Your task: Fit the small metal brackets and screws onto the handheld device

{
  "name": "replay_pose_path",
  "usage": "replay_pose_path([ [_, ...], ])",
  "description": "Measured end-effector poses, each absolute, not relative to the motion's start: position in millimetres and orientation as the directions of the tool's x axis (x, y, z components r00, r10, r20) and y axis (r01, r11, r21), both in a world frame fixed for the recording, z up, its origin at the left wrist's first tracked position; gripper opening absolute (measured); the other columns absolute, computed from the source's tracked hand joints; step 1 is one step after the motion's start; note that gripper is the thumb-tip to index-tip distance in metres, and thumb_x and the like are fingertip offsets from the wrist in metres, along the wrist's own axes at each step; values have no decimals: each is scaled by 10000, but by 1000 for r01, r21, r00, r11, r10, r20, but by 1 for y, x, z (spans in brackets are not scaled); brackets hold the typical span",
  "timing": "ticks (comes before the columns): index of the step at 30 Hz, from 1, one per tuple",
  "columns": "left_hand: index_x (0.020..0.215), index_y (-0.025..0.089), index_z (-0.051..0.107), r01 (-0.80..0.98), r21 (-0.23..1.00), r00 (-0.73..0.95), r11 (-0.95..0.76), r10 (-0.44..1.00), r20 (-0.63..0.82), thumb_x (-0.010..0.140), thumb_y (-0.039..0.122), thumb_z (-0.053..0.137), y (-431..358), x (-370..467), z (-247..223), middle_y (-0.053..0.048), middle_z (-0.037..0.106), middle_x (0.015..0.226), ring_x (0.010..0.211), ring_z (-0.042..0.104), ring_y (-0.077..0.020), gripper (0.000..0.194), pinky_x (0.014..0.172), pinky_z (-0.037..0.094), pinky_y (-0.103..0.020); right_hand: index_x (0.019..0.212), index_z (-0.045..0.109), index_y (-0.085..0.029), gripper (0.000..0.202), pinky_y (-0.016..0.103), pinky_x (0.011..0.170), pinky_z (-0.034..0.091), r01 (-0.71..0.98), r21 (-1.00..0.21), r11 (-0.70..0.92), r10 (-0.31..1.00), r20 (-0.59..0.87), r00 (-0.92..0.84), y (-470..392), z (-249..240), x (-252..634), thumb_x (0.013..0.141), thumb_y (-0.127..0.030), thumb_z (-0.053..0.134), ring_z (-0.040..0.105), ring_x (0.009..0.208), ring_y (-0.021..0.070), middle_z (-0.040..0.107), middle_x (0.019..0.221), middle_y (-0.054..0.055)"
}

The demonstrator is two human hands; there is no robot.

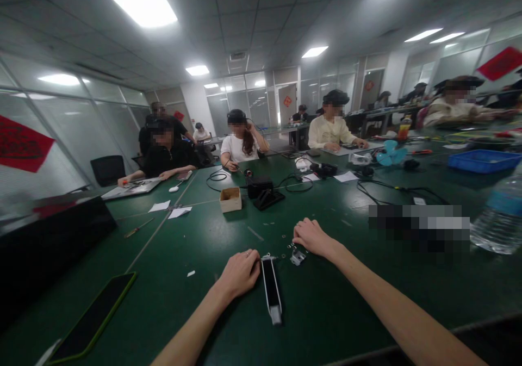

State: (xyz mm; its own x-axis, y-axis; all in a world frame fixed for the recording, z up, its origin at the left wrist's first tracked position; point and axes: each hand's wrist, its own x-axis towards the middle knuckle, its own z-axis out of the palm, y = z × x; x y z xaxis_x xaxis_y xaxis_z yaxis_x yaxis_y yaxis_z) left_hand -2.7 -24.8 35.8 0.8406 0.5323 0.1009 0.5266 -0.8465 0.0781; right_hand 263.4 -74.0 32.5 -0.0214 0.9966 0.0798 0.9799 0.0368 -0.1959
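Observation:
My left hand (240, 272) rests on the green table with its fingers curled together, right beside the upper end of a long, narrow black device with a white frame (271, 287). Its fingertips are hidden, so I cannot tell whether they grip anything. Farther forward, my right hand (313, 236) is closed, fingertips pointing down at the tabletop among small metal pieces. Whatever it pinches is too small to make out. Just below those fingers lies a small silvery metal bracket (297, 256). A few tiny rings (284, 236) are scattered nearby.
A green-edged phone-like slab (95, 317) lies at left, with a screwdriver (138, 228) beyond it. Ahead stand a small cardboard box (230, 200) and a black stand (268, 198). At right are a water bottle (499, 216) and a blue tray (485, 161). Several people sit across the table.

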Motion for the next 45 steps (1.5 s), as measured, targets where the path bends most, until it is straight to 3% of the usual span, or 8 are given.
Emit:
replay_pose_path([
  [17, 988, 197, 497, 541, 117, 829, -833, 551, 90, 930, 240, 342, -26, -3, 37, -44, 601, 947, 801, 567, -164, 170, 736, 427, -290, 756, 666, -177, 201, 371, 761, 396, 973, -229, -29, 999, 11, 33, -79, 37, 259, 821, -235, 484, 554, 866, 249, 633, 859, 96],
  [26, 995, 197, 500, 544, 123, 829, -830, 554, 76, 918, 223, 343, -28, -2, 40, -52, 604, 966, 823, 568, -168, 177, 758, 433, -294, 897, 648, -166, 176, 257, 701, 440, 944, -329, 22, 999, 36, -11, -81, 44, 260, 765, -127, 538, 607, 831, 188, 656, 912, 80],
  [45, 1013, 197, 499, 543, 138, 828, -828, 555, 74, 932, 249, 338, -27, -2, 39, -51, 602, 975, 829, 570, -171, 187, 756, 428, -299, 1009, 603, -144, 213, 281, 719, 442, 959, -281, 24, 997, 73, -3, -82, 44, 255, 841, -157, 473, 584, 865, 209, 620, 947, 118],
])
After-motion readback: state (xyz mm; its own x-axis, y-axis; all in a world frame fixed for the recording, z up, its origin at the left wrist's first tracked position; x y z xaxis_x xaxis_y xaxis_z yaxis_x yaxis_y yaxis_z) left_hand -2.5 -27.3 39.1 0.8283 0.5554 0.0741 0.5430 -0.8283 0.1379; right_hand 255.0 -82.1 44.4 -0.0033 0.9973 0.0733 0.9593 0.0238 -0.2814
